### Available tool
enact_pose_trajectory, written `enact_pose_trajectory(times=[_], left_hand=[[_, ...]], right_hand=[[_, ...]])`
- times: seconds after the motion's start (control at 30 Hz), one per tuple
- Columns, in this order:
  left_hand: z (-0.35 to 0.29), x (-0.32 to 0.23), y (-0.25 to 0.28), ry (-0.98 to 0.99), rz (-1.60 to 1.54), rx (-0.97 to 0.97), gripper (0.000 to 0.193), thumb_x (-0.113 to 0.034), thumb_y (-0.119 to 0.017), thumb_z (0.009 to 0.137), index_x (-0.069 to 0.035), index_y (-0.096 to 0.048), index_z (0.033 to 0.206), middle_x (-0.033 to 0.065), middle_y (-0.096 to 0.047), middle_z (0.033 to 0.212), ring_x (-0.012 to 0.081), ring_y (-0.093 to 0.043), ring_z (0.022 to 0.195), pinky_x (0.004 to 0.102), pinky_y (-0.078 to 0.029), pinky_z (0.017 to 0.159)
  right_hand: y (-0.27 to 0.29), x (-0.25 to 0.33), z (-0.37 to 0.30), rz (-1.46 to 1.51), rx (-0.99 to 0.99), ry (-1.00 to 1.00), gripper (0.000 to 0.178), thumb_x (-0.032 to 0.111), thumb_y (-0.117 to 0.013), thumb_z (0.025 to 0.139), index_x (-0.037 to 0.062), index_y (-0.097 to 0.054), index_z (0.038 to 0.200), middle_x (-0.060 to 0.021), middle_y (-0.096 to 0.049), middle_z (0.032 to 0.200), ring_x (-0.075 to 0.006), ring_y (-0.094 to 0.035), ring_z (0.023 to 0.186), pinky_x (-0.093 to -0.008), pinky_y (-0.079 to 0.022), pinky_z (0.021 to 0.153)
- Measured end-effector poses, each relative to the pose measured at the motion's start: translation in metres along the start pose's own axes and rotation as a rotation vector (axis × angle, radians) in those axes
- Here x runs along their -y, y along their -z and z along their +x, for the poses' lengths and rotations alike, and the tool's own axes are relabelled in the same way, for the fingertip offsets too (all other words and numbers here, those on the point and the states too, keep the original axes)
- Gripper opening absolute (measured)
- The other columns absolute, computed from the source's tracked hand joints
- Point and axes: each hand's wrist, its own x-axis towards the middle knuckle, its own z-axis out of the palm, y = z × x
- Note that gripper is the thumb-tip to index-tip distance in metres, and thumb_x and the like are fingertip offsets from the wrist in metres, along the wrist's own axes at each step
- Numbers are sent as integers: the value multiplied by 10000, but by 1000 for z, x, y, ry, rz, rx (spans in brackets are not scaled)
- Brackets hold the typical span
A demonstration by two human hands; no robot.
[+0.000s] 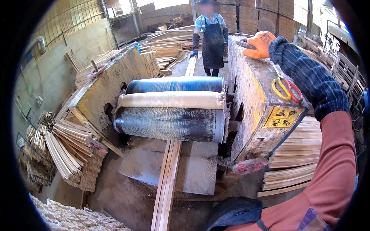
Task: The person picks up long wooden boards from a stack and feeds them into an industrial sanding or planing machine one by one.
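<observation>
"Where's the right grip (260, 45)?"

"Orange-gloved, atop the right housing (250, 92), resting at a dark piece (245, 44); whether it clasps that, I can't tell. The left grip is out of view."

"And the wooden strips (167, 184)?"

"They run out nearward from beneath the front roller (169, 125). More wood (190, 68) shows beyond, at a co-worker's hand (194, 53)."

"How would they handle?"

"Light and stiff, I'd guess, whippy lengthwise and likely splintery. Take the outer edges, clear of that roller. The dark piece looks hard; hold its middle."
</observation>
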Motion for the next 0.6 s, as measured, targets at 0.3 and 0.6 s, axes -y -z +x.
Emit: enact_pose_trajectory(times=[0.3, 0.6], left_hand=[[11, -64, 102, -190, -94, -73, 913, -552, -763, 754, -97, -473, 1491, 209, -627, 1299, 402, -560, 1256, 531, -422, 1085], [27, -156, 204, -472, -492, -216, 1105, -557, -894, 640, -104, -439, 1539, 207, -564, 1402, 419, -496, 1297, 538, -398, 1126]], right_hand=[[-3, -66, -29, 697, -295, -28, 485, 469, -538, 1053, 36, -732, 1154, -136, -737, 975, -222, -727, 871, -385, -583, 843], [-6, -58, -14, 433, -376, 47, 347, 321, -576, 1050, 42, -715, 1203, -131, -750, 1082, -225, -712, 968, -349, -547, 890]])
